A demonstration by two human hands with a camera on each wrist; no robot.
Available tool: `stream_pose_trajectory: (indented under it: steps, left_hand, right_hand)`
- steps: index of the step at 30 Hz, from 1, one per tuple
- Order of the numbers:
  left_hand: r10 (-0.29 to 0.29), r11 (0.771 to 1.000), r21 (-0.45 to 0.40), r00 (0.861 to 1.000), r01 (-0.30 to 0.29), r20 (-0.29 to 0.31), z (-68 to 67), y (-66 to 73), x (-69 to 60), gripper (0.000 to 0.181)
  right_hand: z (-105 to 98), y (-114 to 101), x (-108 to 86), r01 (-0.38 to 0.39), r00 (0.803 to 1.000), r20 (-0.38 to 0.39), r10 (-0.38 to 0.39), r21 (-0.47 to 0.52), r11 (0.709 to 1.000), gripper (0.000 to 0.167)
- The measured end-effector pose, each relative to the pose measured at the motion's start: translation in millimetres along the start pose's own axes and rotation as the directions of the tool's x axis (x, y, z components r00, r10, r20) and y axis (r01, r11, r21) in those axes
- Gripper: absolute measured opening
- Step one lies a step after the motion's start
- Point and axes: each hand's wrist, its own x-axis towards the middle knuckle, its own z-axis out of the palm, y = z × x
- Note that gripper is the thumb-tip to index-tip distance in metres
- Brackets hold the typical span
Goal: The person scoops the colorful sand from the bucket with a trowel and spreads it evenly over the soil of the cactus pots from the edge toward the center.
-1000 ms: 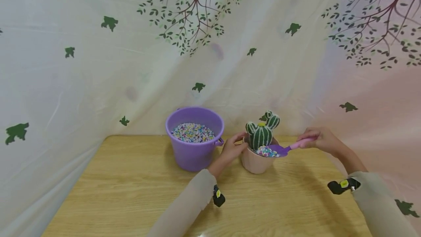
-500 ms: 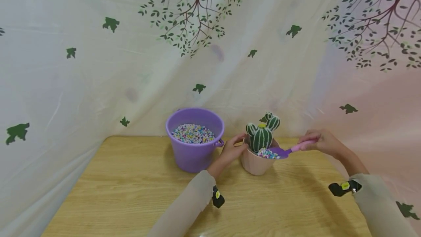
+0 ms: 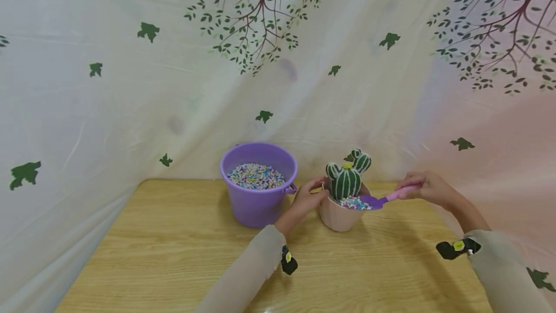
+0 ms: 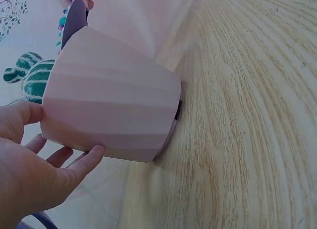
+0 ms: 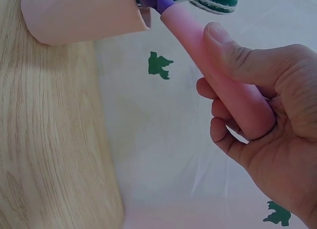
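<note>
Cloth: pale backdrop [image 3: 117, 110] printed with leaves and branches, hangs behind everything, full width.
Table: wood-grain table [image 3: 208, 269], starts left, runs under bucket and pot.
Bucket: purple bucket [image 3: 254, 209], upright, left of the left hand, apart from pot. Bucket beads [image 3: 256, 176], small, multicoloured, lie inside below the rim.
Left fingers: left hand [image 3: 307, 199] at pot's left side; thumb apart from the others, fingers bent round the wall, thumb by the rim. Holds pot.
Pot: pale pink pot [image 3: 340, 217], faceted, upright on table, between the two hands; left hand nearer, in contact.
Cactus: green-and-white cactus [image 3: 346, 182] stands in pot, pokes above rim, yellow tuft on top.
Bead pile: bead pile [image 3: 353, 202] at the shovel tip, in front of cactus, near rim. Can't tell how much sits on blade, how much in pot.
Shovel: purple blade, pink handle; shovel [image 3: 393, 195] has its long axis going from right hand leftward, slightly down, blade tip over pot's right-front rim. Blade-rim contact: can't tell.
Right fingers: right hand [image 3: 429, 190] grips handle, thumb along its upper side, fingertips curled beneath. Apart from pot, on its right; pot lies left and a bit lower.
</note>
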Motion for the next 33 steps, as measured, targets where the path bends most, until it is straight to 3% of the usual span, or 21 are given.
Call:
stream_pose_trajectory:
  steps: [9, 18, 33]
  left_hand:
    - [-0.007, 1.0, -0.015, 1.0, 0.007, -0.004, -0.1, 0.4, -0.4, 0.049]
    - [0.0, 1.0, -0.016, 1.0, 0.0, -0.003, 0.2, -0.6, 0.6, 0.05]
    - [-0.008, 1.0, -0.029, 1.0, 0.008, 0.002, -0.3, -2.7, 1.4, 0.05]
  right_hand:
    - [-2.4, -2.5, -2.0, 0.007, 1.0, 0.006, -0.007, 0.022, 1.0, 0.012]
    - [-5.3, -4.9, -0.8, -0.052, 0.998, 0.033, 0.052, 0.01, 0.999, 0.016]
    - [-6.6, -4.0, 0.4, -0.049, 0.998, 0.043, 0.049, 0.008, 0.999, 0.017]
